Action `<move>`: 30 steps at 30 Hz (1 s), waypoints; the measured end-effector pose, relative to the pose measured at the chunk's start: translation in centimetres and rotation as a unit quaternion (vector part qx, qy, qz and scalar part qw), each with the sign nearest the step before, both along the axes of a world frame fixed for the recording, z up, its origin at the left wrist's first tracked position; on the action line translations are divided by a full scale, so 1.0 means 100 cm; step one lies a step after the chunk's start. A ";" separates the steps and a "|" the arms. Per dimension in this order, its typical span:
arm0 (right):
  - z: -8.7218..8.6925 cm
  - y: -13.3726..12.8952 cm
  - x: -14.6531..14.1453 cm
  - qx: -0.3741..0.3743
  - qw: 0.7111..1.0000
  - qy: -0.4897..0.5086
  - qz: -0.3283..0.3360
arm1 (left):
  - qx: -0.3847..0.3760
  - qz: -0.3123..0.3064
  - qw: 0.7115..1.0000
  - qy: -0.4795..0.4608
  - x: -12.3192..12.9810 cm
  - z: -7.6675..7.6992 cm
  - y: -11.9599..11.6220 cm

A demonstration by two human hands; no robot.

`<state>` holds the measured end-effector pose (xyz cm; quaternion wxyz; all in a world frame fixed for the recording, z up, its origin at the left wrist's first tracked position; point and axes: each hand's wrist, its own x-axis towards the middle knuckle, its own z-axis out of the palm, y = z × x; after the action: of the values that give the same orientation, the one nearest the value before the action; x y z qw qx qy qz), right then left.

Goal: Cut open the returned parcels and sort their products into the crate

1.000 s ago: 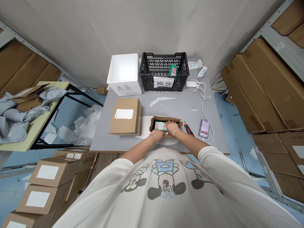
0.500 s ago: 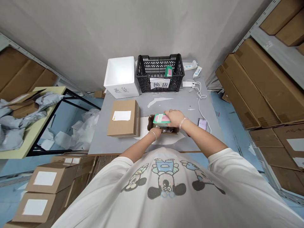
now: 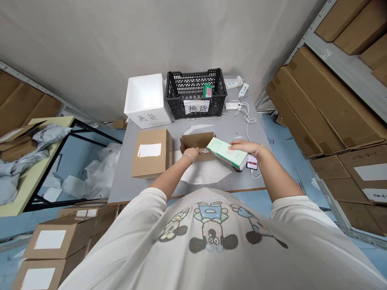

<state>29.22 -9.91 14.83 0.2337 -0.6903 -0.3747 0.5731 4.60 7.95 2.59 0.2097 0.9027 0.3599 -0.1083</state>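
My right hand is closed around a pale green product box, holding it tilted over the table to the right of a small open cardboard box. Printing shows faintly on the green box's upper side. My left hand grips the near left edge of the cardboard box, its fingertips partly hidden inside. Some small crumpled white material lies in that box. Close below my right hand is a phone with a lit screen and a cable.
A closed carton with a white label stands on the left of the table. Behind are a white foam box and a black crate containing a green and pink box. Power strips and white cables lie at the back right.
My right hand has lifted the green box out of the cardboard box, carried it right and turned it over from its pink side. My left hand stays at the cardboard box.
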 end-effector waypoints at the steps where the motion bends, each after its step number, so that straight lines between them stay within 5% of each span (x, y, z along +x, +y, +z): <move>1: -0.006 -0.009 0.002 -0.009 0.999 0.049 -0.018 | 0.002 0.001 1.000 0.017 0.001 0.001 0.000; 8: -0.055 -0.051 -0.005 -0.114 0.951 0.249 -0.145 | 0.046 0.016 0.994 0.101 0.010 0.014 0.003; 13: -0.101 -0.039 -0.044 -0.212 0.883 0.331 -0.257 | 0.102 0.024 0.991 0.089 0.021 0.025 0.015; 17: -0.133 -0.019 -0.078 -0.220 0.857 0.369 -0.285 | 0.134 -0.009 0.991 0.025 0.013 0.030 0.011; 21: -0.150 -0.003 -0.093 -0.207 0.855 0.381 -0.286 | 0.125 -0.072 0.982 -0.122 -0.008 0.033 -0.014; 24: -0.155 0.004 -0.094 -0.208 0.853 0.389 -0.279 | 0.032 -0.138 0.971 -0.190 -0.023 0.025 -0.046; 27: -0.159 0.006 -0.096 -0.215 0.856 0.391 -0.261 | -0.071 -0.119 0.962 -0.235 -0.030 0.007 -0.076; 30: -0.165 0.002 -0.104 -0.207 0.882 0.355 -0.230 | -0.096 -0.069 0.959 -0.257 -0.029 -0.010 -0.090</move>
<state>18.81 -9.73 -1.71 0.3277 -0.5406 0.0301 0.7743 1.73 -1.05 1.59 0.3725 0.8984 0.2188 0.0788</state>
